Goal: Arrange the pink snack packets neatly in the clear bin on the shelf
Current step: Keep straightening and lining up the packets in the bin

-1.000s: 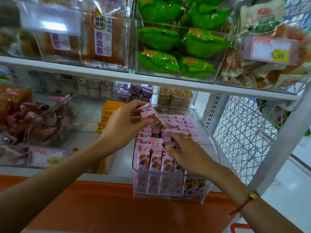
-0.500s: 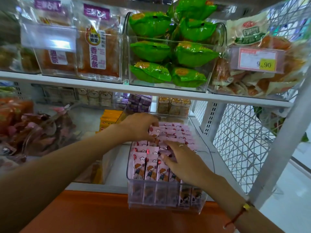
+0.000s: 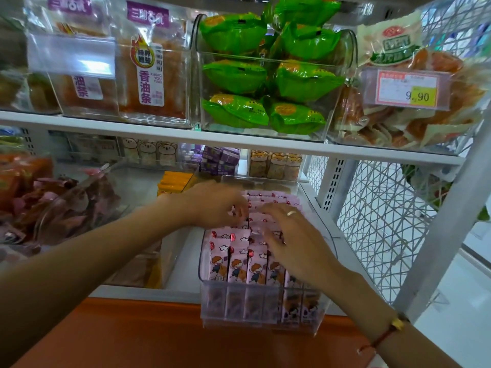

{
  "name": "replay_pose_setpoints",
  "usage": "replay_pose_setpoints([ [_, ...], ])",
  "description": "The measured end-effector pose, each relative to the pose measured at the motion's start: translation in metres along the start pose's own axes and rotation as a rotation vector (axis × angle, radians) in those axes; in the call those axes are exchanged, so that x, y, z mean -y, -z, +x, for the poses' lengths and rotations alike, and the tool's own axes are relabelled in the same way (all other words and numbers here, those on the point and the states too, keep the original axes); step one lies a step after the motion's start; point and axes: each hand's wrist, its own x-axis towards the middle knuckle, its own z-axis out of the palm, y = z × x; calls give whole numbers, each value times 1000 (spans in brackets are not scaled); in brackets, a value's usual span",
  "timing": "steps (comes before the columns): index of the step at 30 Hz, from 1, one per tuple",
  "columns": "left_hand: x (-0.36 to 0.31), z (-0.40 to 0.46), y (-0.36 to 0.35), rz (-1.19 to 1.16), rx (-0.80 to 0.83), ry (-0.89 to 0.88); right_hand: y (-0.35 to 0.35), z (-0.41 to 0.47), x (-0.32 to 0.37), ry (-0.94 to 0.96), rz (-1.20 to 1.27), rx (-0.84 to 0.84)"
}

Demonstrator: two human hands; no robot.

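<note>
Since a second ago, the left hand [image 3: 212,205] has come down from holding one packet in the air to the back-left rows of the bin [image 3: 265,318], and the right hand [image 3: 295,243] has slid from the front rows toward the middle.

Left of the bin, the left hand's fingers curl down onto the packets [image 3: 239,261] at the back rows; whether they pinch one or only press is hidden by the hand itself. Inside the bin, the packets stand in upright rows from the front wall to the back, filling most of it. Over the bin's middle and right side, the right hand lies with fingers spread and nearly straight, flat on the packet tops, a ring on one finger.

Risks, as I judge them: the rows are packed tight, so pressing on one side could tip or pop up neighbouring packets; the bin's front overhangs the shelf [image 3: 148,293] edge, and a push downward or forward could tilt or slide it off.

That shelf is white, with an orange ledge [image 3: 132,338] below the bin. Left of the bin sit other clear bins of snacks; above it, a shelf carries green packs [image 3: 265,75] and a price tag [image 3: 407,88]; right of the bin stands a white wire mesh panel [image 3: 377,221], with pale floor beyond it.
</note>
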Motion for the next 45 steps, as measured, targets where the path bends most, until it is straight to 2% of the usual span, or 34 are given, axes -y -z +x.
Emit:
replay_pose_setpoints([
  [2,-5,-6,-3,28,80,-27,5,3,1,-6,18,-32],
  [5,-11,-10,-13,122,61,-16,1,0,2,0,-10,74],
  [8,-12,-12,-18,101,-46,18,-5,-4,0,-42,-33,229],
  [12,-10,-21,-19,34,-253,53,-6,-3,-2,-69,-28,227],
  [15,-12,-29,-17,-151,-459,141,-6,-3,-3,-61,-26,234],
  [19,-21,-44,-11,-660,-691,293,-5,-2,-3,-63,-12,249],
  [22,-28,-59,-8,-967,-898,283,-2,-2,-2,-75,8,260],
  [24,-32,-67,-4,-1053,-1008,246,2,0,3,-98,72,202],
  [26,-34,-73,-2,-1086,-1061,229,7,2,12,-128,214,50],
  [28,-38,-76,-3,-1089,-1058,221,14,6,26,-153,453,-53],
  [30,-42,-75,-6,-1096,-1025,216,19,8,42,-128,671,-20],
  [34,-48,-74,-13,-1129,-939,198,18,7,61,-69,692,33],
  [36,-45,-73,-17,-1141,-911,212,17,8,60,-153,739,3],
  [40,-42,-72,-26,-1049,-786,277,16,9,49,-469,1018,27],
  [45,-50,-75,-33,-858,-721,228,16,7,47,-524,1080,43],
])
